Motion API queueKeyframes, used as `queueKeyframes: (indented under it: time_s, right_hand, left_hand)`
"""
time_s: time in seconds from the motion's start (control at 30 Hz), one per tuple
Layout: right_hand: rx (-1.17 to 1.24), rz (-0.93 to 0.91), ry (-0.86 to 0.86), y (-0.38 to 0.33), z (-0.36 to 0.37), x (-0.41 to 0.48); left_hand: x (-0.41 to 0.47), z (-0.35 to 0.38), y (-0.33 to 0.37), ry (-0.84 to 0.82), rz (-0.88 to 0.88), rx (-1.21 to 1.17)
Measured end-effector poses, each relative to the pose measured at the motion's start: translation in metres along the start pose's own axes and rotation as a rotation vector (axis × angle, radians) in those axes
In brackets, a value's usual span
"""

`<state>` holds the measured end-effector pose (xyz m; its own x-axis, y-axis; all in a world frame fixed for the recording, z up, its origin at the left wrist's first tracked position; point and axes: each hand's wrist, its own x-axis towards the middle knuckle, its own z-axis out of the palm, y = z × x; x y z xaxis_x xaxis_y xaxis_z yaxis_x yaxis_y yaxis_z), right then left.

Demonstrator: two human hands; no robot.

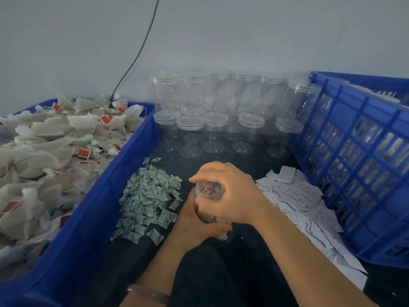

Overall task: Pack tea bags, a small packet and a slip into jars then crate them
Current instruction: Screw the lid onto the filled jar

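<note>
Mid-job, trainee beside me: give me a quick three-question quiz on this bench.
1. True or false: the right hand covers the top of the jar that the left hand grips.
2. Which pile lies nearest the crate? A packets, B slips, C tea bags.
3. Fill in: the empty jars at the back are stacked ____ high.
Key: 1 true; 2 B; 3 two.

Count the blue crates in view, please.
2. One blue crate on the left holds the tea bags; the latticed blue crate stands on the right, beside the paper slips. None seems hidden, though the frame cuts both off.
</note>
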<state>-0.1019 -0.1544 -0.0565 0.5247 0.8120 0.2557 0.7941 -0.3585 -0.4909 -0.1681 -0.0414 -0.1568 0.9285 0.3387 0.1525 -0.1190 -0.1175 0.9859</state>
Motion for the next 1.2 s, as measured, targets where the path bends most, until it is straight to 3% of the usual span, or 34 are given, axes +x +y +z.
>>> queueKeyframes:
  time_s: [0.37, 0.7, 1.0, 1.2]
  right_hand:
    - [-0.06, -0.037, -0.19, -0.002, -0.01, 0.012]
    - [-0.158, 0.1, 0.018, -0.012, 0.011, 0.008]
    - [-0.182, 0.18, 0.075, -0.017, 0.016, 0.005]
    - [-0.263, 0.314, 0.118, -0.029, 0.024, 0.005]
  left_hand:
    - [0.0, -0.003, -0.001, -0.032, -0.008, -0.007]
    - [-0.004, 0.003, 0.005, -0.006, 0.004, 0.035]
    - [-0.002, 0.003, 0.002, 0.01, -0.003, 0.143]
    - [0.012, 0.009, 0.001, 0.05, 0.023, 0.421]
